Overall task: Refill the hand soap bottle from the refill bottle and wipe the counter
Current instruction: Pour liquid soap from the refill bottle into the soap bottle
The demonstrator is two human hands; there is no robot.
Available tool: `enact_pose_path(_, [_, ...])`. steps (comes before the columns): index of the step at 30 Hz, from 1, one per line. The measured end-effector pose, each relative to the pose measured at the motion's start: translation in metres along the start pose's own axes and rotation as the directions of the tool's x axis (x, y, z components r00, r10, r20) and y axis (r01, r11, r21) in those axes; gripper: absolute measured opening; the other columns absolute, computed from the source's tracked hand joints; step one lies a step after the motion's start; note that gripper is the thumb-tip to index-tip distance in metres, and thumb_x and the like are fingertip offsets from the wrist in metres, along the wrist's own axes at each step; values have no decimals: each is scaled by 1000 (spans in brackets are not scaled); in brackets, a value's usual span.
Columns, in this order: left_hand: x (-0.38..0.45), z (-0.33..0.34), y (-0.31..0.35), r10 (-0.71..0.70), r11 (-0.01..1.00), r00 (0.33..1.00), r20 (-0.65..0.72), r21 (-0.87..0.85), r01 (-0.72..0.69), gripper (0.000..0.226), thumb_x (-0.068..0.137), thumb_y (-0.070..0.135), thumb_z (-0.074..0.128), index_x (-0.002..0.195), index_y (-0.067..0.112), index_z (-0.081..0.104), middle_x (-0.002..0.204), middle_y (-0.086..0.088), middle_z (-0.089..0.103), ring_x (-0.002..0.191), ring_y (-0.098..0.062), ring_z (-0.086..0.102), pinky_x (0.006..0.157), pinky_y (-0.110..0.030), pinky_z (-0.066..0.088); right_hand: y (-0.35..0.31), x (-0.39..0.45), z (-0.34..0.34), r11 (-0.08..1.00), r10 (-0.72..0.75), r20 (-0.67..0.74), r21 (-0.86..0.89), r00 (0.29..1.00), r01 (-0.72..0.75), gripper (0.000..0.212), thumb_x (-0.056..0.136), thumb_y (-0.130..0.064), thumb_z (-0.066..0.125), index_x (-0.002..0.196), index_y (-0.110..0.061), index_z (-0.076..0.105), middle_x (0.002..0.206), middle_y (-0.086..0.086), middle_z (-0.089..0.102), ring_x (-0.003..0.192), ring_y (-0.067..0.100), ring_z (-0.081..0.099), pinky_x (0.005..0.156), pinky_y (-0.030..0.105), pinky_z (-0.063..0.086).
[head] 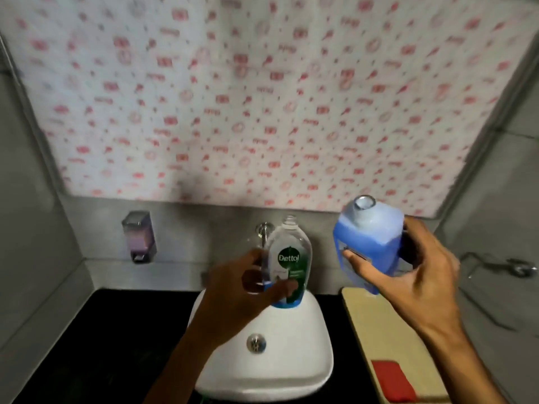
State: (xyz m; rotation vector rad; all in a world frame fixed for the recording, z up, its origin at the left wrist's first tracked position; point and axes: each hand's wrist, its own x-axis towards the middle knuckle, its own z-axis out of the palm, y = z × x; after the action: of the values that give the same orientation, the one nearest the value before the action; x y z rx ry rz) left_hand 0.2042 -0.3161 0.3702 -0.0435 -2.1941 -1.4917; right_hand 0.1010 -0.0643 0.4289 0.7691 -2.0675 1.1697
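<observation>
My left hand (pixel 233 290) grips a clear Dettol hand soap bottle (pixel 290 252) above the back of the white sink (pixel 291 371). Its neck is open with no pump on it, and a little blue liquid sits at its bottom. To the right, my right hand (pixel 417 275) holds the blue refill bottle (pixel 367 240) in the air, tilted a bit to the left. The refill bottle's mouth is uncapped and stands higher than the soap bottle's neck, apart from it. A red cloth (pixel 393 380) lies on a beige board (pixel 388 330) at the lower right.
The black counter (pixel 116 345) surrounds the sink. A chrome tap (pixel 264 231) sticks out of the back wall behind the soap bottle. A wall soap dispenser (pixel 139 236) hangs at the left. A metal fitting (pixel 516 268) is on the right wall.
</observation>
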Motion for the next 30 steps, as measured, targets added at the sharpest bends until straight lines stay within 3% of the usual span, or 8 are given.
enact_pose_path(3, [7,1,26,88,995,996,-3,37,-88,38,68,63,80,100,56,60,100,33,72,89,6,73,67,-9,57,-24,26,-17,985,-77,0,-156,997,76,67,64,-66,81,119,-33,60,96,-20,65,83,0,59,73,-2,41])
enact_pose_path(8, [10,2,53,175,983,985,0,47,-175,36,70,57,81,99,50,62,101,37,70,90,9,72,66,-9,57,-48,41,-35,945,-181,33,-272,983,183,71,65,-62,82,124,-29,62,99,-13,70,86,-3,54,73,-5,39])
enact_pose_path(12, [13,0,64,188,982,982,1,21,-188,46,71,54,82,110,35,66,102,20,77,92,2,74,69,-21,64,-55,45,-47,913,-233,60,-329,971,240,76,65,-62,83,130,-31,59,108,-9,74,85,1,62,76,10,47])
enact_pose_path(14, [13,-2,70,209,978,978,-5,27,-209,46,69,62,79,107,40,65,101,19,77,90,1,74,67,-22,64,-56,47,-51,886,-273,73,-370,959,280,77,65,-60,85,129,-27,60,106,-5,75,84,11,67,74,18,50])
enact_pose_path(21, [11,-7,88,276,960,961,-24,66,-274,42,66,76,70,99,54,57,97,47,65,90,11,71,63,-7,56,-70,53,-60,831,-361,103,-417,927,369,77,63,-50,89,127,-18,62,100,1,75,76,20,68,63,31,59])
enact_pose_path(26, [12,-10,90,298,953,954,-38,64,-295,39,66,74,71,99,58,57,100,49,64,93,11,70,64,-11,59,-80,56,-61,814,-375,137,-426,917,396,75,64,-49,89,127,-15,63,101,3,76,74,22,70,63,28,57])
enact_pose_path(30, [10,-11,92,314,948,948,-56,69,-310,39,66,78,69,99,61,56,99,50,63,93,13,69,64,-7,56,-83,59,-61,799,-389,149,-438,909,413,77,66,-49,89,130,-16,62,104,3,77,78,25,72,64,37,63])
